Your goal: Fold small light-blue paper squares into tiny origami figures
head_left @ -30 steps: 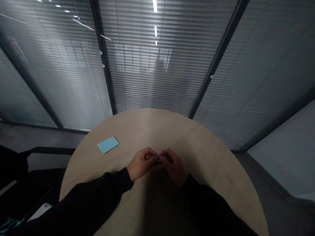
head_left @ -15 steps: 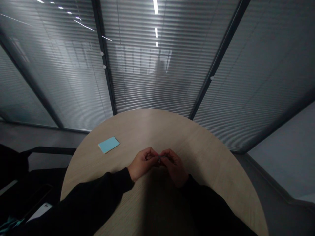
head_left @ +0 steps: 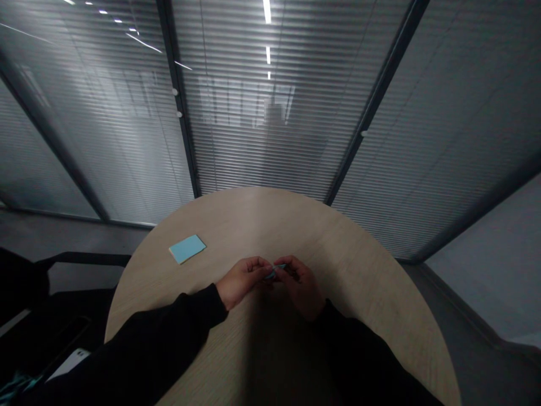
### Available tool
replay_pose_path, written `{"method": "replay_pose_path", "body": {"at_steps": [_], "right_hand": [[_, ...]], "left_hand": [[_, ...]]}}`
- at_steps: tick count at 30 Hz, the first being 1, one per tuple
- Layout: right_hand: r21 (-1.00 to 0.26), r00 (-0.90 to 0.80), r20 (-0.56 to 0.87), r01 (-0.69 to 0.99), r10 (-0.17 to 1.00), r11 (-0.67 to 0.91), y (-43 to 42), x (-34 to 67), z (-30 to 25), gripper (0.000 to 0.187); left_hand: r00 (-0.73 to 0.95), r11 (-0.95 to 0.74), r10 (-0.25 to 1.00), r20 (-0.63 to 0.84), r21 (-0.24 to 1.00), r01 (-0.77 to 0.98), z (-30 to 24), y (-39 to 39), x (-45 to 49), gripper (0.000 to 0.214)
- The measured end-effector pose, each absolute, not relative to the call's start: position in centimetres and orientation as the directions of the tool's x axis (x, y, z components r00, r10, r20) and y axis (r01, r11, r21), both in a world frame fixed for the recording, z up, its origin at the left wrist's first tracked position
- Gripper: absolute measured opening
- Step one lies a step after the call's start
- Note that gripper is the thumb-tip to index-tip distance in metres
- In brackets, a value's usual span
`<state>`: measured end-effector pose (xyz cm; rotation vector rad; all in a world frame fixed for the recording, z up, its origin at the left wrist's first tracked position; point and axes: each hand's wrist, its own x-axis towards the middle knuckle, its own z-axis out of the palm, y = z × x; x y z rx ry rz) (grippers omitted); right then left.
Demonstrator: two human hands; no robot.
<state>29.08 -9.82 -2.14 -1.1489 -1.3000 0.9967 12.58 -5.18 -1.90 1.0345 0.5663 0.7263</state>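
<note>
Over the middle of the round wooden table, my left hand (head_left: pixel 245 279) and my right hand (head_left: pixel 301 287) meet, fingertips nearly touching. Between them they pinch a small piece of light blue folded paper (head_left: pixel 270 275). Only slivers of it show at the fingertips, so its full shape is hidden. Both hands are closed, thumbs pressed toward the index fingers. To the left of my left hand, a light blue pad of sticky notes (head_left: pixel 187 249) lies flat on the table.
The round table (head_left: pixel 270 217) stands close to glass partitions with blinds (head_left: pixel 262 152). At left is a black chair (head_left: pixel 84 259), with a white phone-like object (head_left: pixel 70 362) low beside my sleeve. A pale wall (head_left: pixel 499 270) rises at right.
My fingers have shifted slightly on the paper, and more of its light blue surface now shows between them. My left hand has moved a little left. The pad has stayed put.
</note>
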Motion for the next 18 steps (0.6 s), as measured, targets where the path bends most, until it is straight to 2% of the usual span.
{"method": "replay_pose_path", "body": {"at_steps": [6,14,16,18], "right_hand": [[-0.989,0.053,0.150,0.027,0.987,0.149,-9.59,29.17,-2.31,0.029],[-0.935,0.070,0.274,0.253,0.959,0.249,-9.60,29.82,-2.64,0.026],[-0.936,0.076,0.282,0.240,0.957,0.256,-9.48,29.91,-2.88,0.031],[-0.956,0.080,0.263,0.155,0.962,0.248,-9.32,29.90,-3.11,0.040]], "left_hand": [[0.615,0.296,0.785,-0.071,0.916,-0.272,-2.09,-5.16,12.77,0.038],[0.607,0.253,0.790,-0.083,0.947,-0.200,-2.07,-5.13,12.77,0.039],[0.596,0.241,0.800,-0.076,0.950,-0.201,-2.11,-5.08,12.77,0.038],[0.574,0.239,0.816,-0.067,0.943,-0.230,-2.22,-5.00,12.79,0.038]]}}
